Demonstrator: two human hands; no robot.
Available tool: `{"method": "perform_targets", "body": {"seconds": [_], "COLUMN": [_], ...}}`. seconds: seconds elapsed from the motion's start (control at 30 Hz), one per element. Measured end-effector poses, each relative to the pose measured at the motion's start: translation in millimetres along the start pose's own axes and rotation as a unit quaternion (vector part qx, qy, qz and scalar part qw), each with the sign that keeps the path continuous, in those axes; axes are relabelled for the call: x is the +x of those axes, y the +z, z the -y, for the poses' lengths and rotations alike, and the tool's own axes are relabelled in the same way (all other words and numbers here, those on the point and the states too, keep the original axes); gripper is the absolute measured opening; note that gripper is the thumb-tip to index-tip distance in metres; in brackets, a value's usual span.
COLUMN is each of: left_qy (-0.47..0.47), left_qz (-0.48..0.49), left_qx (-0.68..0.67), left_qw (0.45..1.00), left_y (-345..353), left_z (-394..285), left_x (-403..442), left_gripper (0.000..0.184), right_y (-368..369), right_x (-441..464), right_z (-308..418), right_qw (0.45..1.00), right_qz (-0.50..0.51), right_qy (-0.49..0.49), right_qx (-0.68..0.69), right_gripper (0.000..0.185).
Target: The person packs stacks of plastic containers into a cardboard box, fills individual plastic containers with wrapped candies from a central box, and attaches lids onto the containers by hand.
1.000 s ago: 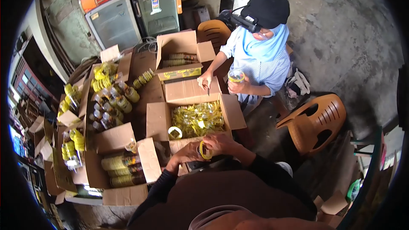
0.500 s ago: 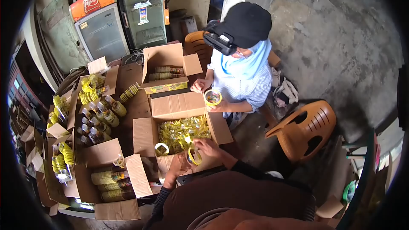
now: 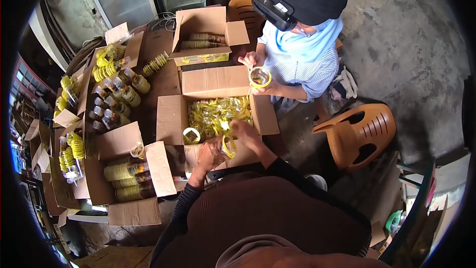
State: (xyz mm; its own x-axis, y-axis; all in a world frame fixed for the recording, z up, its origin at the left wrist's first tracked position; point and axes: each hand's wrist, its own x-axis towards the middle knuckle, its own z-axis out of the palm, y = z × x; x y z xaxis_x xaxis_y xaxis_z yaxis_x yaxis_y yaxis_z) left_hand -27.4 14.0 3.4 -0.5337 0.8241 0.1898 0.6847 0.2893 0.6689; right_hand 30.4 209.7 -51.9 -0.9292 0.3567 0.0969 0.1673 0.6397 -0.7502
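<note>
My left hand [image 3: 210, 154] is closed around a clear plastic cup [image 3: 228, 147] with a yellow rim, tilted with its mouth facing right. My right hand [image 3: 246, 135], smeared by motion, is just right of the cup over the near edge of an open cardboard box [image 3: 171, 119]; its fingers are too blurred to read. Many small yellow and clear plastic pieces [image 3: 218, 111] fill that box. In its near left corner sits another yellow-rimmed cup [image 3: 191, 135].
Across the box a person [image 3: 300, 44] holds a yellow-rimmed cup [image 3: 260, 77]. Stacked cups lie in a box [image 3: 161, 183] at left and another box [image 3: 203, 52] behind. Several bottle-like containers [image 3: 119, 94] stand on the table. An orange plastic chair [image 3: 357, 136] is at right.
My right hand has left the cup's rim and moved over the box's edge. The cup in my left hand has turned more sideways. The camera view has shifted.
</note>
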Motion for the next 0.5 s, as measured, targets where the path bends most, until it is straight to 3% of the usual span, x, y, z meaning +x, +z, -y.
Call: {"method": "perform_targets", "body": {"seconds": [0.03, 0.1, 0.17, 0.23, 0.33, 0.4, 0.47, 0.5], "left_qy": [-0.001, 0.086, 0.048, 0.028, 0.088, 0.088, 0.084, 0.081], "left_qz": [0.0, -0.059, -0.016, 0.013, -0.022, -0.047, -0.059, -0.064], "left_qx": [0.0, -0.003, -0.145, -0.217, -0.209, -0.176, -0.108, -0.121], "left_qw": [1.0, 0.995, 0.988, 0.976, 0.974, 0.979, 0.989, 0.987], "left_y": [-1, -1, -5, -19, -38, -29, -27, -24], "left_z": [5, 14, 28, 22, 7, 22, 35, 40], "left_x": [-4, -18, -24, -21, -19, -23, -32, -31], "left_gripper": [0.066, 0.074, 0.081, 0.078, 0.085, 0.095, 0.095, 0.091], "right_y": [-3, -23, -32, -42, -12, 6, 22, 17], "right_x": [10, 17, 18, 13, 14, 7, 1, -2], "right_z": [-21, -50, -42, -11, -22, -31, -35, -20], "right_qw": [0.999, 0.994, 0.995, 0.995, 0.99, 0.992, 0.966, 0.967], "right_qz": [-0.04, -0.078, -0.07, -0.082, -0.135, -0.124, -0.193, -0.2], "right_qy": [0.031, 0.064, 0.067, -0.047, 0.038, 0.032, -0.092, -0.09], "right_qx": [-0.02, -0.028, -0.014, -0.036, -0.009, -0.002, -0.143, -0.134], "right_gripper": [0.02, 0.017, 0.013, 0.004, 0.014, 0.014, 0.013, 0.013]}}
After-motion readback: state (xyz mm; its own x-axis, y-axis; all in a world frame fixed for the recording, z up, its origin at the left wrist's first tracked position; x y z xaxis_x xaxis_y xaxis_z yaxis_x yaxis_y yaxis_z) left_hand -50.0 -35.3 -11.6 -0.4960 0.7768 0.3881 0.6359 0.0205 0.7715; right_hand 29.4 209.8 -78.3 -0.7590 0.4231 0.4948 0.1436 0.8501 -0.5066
